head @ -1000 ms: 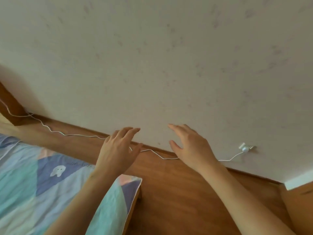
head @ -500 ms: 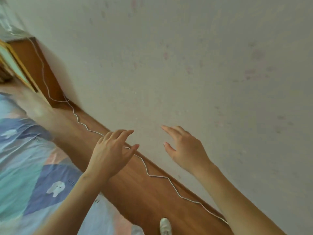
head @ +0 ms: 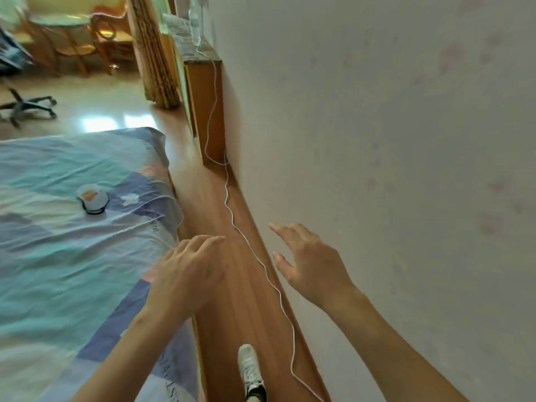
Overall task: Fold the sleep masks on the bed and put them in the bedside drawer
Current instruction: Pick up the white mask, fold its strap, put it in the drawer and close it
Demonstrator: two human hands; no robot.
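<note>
A folded sleep mask (head: 92, 198), white with an orange patch and dark trim, lies on the bed (head: 58, 256), which has a blue, teal and purple patchwork cover. My left hand (head: 185, 274) hovers over the bed's right edge, fingers apart and empty, well to the right of and nearer than the mask. My right hand (head: 310, 265) is held out over the floor strip by the wall, also empty with fingers spread. A wooden cabinet (head: 206, 105) stands against the wall beyond the bed; no drawer front is visible.
A white cable (head: 255, 256) trails along the wooden floor beside the wall. My foot in a white shoe (head: 251, 369) stands in the narrow gap between bed and wall. A bamboo roll (head: 153, 50), an office chair base (head: 27, 107) and wooden chairs stand farther off.
The view has swung left and down from the wall toward the bed, bringing the sleep mask, cabinet and room into sight. Both hands stay out in front, empty.
</note>
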